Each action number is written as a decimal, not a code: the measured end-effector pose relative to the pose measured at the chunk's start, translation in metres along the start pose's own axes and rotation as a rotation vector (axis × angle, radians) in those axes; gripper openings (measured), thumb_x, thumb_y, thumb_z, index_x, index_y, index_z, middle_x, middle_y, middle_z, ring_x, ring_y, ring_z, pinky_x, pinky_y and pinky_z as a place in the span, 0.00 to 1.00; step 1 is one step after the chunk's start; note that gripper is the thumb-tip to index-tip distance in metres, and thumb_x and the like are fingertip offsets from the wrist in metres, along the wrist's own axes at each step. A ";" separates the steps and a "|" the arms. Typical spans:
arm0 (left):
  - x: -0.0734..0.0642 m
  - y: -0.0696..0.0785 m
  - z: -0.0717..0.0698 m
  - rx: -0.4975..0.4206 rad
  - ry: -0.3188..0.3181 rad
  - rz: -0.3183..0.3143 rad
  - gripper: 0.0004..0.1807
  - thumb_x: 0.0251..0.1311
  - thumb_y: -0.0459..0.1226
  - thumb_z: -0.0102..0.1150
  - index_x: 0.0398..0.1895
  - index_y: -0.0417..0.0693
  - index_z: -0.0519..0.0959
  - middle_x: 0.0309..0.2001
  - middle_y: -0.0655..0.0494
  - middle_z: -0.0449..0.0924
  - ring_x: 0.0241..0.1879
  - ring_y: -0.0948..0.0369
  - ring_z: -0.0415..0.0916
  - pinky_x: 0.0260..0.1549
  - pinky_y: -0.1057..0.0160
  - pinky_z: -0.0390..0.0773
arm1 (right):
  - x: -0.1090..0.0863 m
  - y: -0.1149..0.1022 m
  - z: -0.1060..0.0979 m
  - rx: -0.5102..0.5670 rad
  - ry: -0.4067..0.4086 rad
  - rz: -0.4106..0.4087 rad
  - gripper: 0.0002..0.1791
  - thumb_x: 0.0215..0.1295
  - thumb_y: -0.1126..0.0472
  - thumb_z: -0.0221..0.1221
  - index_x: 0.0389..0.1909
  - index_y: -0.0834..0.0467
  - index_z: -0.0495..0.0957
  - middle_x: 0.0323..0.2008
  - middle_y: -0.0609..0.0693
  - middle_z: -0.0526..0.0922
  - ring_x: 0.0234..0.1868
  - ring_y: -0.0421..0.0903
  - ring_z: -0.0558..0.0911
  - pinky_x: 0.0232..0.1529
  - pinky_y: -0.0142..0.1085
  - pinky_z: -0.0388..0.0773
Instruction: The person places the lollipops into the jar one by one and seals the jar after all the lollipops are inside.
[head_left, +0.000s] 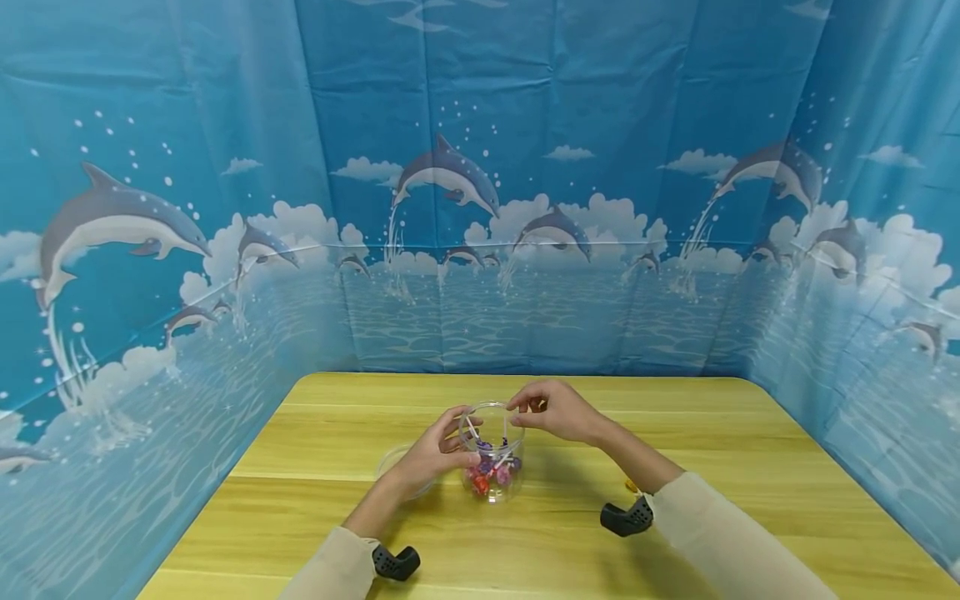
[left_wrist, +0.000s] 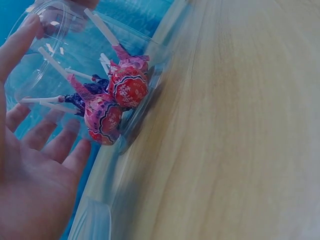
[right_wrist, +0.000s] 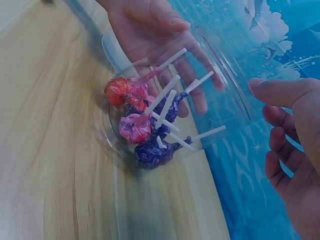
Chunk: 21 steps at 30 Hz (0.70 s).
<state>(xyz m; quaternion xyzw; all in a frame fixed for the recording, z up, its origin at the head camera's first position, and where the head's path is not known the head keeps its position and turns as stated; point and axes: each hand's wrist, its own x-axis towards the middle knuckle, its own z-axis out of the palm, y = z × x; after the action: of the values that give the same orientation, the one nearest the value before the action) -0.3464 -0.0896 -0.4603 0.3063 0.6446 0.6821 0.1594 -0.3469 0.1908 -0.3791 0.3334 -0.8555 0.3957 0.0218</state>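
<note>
A clear plastic jar point(head_left: 517, 433) stands upright on the table with no lid on it. Inside lie several wrapped lollipops, among them red and pink ones point(left_wrist: 129, 90) and purple ones point(right_wrist: 152, 154), their white sticks pointing mostly upward. My left hand point(head_left: 433, 457) holds the jar from the left, thumb across the front and fingers around the far side. At the right of the rim is my right hand point(head_left: 561, 410), thumb and fingertips close to the edge. Its fingers bend loosely, and nothing shows between them in the right wrist view point(right_wrist: 295, 132).
A clear round lid point(head_left: 387, 460) lies left of the jar, partly hidden by the left hand. Some small yellow thing point(head_left: 630, 485) shows beside the right forearm, which covers part of it. Dolphin-printed curtains point(head_left: 480, 317) surround the wooden table point(head_left: 675, 400).
</note>
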 end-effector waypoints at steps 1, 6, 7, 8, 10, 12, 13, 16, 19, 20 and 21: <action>0.000 0.000 0.000 -0.001 0.001 -0.001 0.41 0.70 0.30 0.63 0.81 0.47 0.54 0.77 0.33 0.54 0.76 0.37 0.52 0.64 0.50 0.74 | -0.001 0.000 -0.001 -0.004 0.002 0.001 0.11 0.70 0.58 0.68 0.48 0.58 0.88 0.35 0.44 0.83 0.28 0.46 0.76 0.27 0.37 0.76; -0.001 0.001 -0.001 -0.006 -0.002 0.004 0.42 0.69 0.32 0.65 0.81 0.46 0.53 0.77 0.33 0.54 0.77 0.37 0.51 0.64 0.51 0.73 | -0.008 0.000 -0.008 -0.013 0.009 0.012 0.10 0.69 0.59 0.69 0.47 0.59 0.88 0.35 0.45 0.83 0.28 0.46 0.76 0.27 0.37 0.76; -0.001 0.001 -0.002 -0.009 -0.001 0.002 0.43 0.69 0.32 0.65 0.81 0.46 0.53 0.77 0.33 0.54 0.77 0.37 0.51 0.64 0.51 0.73 | -0.010 0.000 -0.010 -0.011 0.009 0.019 0.10 0.69 0.58 0.69 0.47 0.59 0.88 0.35 0.45 0.83 0.28 0.46 0.76 0.27 0.37 0.76; -0.001 0.001 -0.002 -0.011 -0.002 0.004 0.43 0.69 0.32 0.65 0.81 0.46 0.53 0.77 0.33 0.54 0.77 0.37 0.51 0.64 0.51 0.73 | -0.012 -0.001 -0.011 -0.010 0.008 0.025 0.10 0.69 0.58 0.69 0.47 0.59 0.88 0.35 0.45 0.83 0.28 0.46 0.77 0.28 0.37 0.76; -0.002 0.001 -0.002 -0.012 -0.003 0.004 0.43 0.69 0.32 0.66 0.81 0.45 0.53 0.77 0.33 0.54 0.77 0.38 0.51 0.64 0.52 0.74 | -0.016 0.000 -0.014 -0.010 0.008 0.033 0.11 0.69 0.58 0.69 0.47 0.59 0.88 0.35 0.45 0.83 0.28 0.46 0.77 0.28 0.36 0.76; -0.002 0.001 -0.002 -0.011 -0.003 0.005 0.44 0.69 0.33 0.67 0.81 0.45 0.53 0.77 0.33 0.53 0.77 0.38 0.51 0.63 0.52 0.74 | -0.020 0.001 -0.017 -0.010 0.008 0.041 0.11 0.69 0.58 0.69 0.47 0.59 0.88 0.34 0.46 0.83 0.28 0.47 0.77 0.28 0.36 0.76; -0.002 0.001 -0.002 -0.010 -0.004 0.007 0.44 0.69 0.33 0.67 0.81 0.45 0.53 0.77 0.33 0.53 0.77 0.38 0.51 0.63 0.53 0.74 | -0.022 0.002 -0.018 -0.009 0.009 0.044 0.11 0.69 0.58 0.69 0.47 0.59 0.88 0.34 0.46 0.83 0.28 0.47 0.77 0.28 0.36 0.76; -0.002 0.001 -0.001 -0.009 -0.005 0.009 0.44 0.68 0.33 0.67 0.82 0.46 0.53 0.77 0.33 0.53 0.77 0.38 0.51 0.63 0.53 0.75 | -0.029 0.006 -0.024 -0.009 0.014 0.050 0.11 0.70 0.58 0.68 0.48 0.58 0.87 0.33 0.47 0.83 0.29 0.47 0.77 0.28 0.36 0.76; -0.002 0.000 -0.001 -0.008 -0.007 0.007 0.45 0.68 0.34 0.68 0.82 0.46 0.53 0.77 0.33 0.52 0.77 0.38 0.52 0.62 0.53 0.75 | -0.038 0.009 -0.029 -0.014 0.022 0.054 0.11 0.70 0.58 0.68 0.48 0.58 0.87 0.34 0.47 0.83 0.29 0.46 0.77 0.28 0.36 0.76; -0.002 0.000 -0.001 -0.008 -0.007 0.006 0.45 0.67 0.35 0.69 0.82 0.47 0.53 0.77 0.33 0.52 0.77 0.38 0.52 0.62 0.53 0.75 | -0.041 0.010 -0.031 -0.017 0.024 0.056 0.11 0.70 0.58 0.68 0.49 0.59 0.87 0.34 0.47 0.83 0.29 0.46 0.77 0.28 0.36 0.76; -0.001 0.000 -0.001 -0.008 -0.009 0.004 0.45 0.67 0.35 0.69 0.82 0.47 0.53 0.78 0.33 0.52 0.77 0.38 0.51 0.62 0.53 0.75 | -0.044 0.010 -0.032 -0.016 0.026 0.058 0.11 0.70 0.59 0.68 0.49 0.59 0.87 0.34 0.47 0.83 0.29 0.46 0.76 0.28 0.36 0.75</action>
<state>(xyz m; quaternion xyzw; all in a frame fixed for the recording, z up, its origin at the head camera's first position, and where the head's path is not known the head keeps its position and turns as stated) -0.3458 -0.0911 -0.4606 0.3100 0.6407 0.6836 0.1618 -0.3265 0.2423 -0.3769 0.3032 -0.8675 0.3935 0.0242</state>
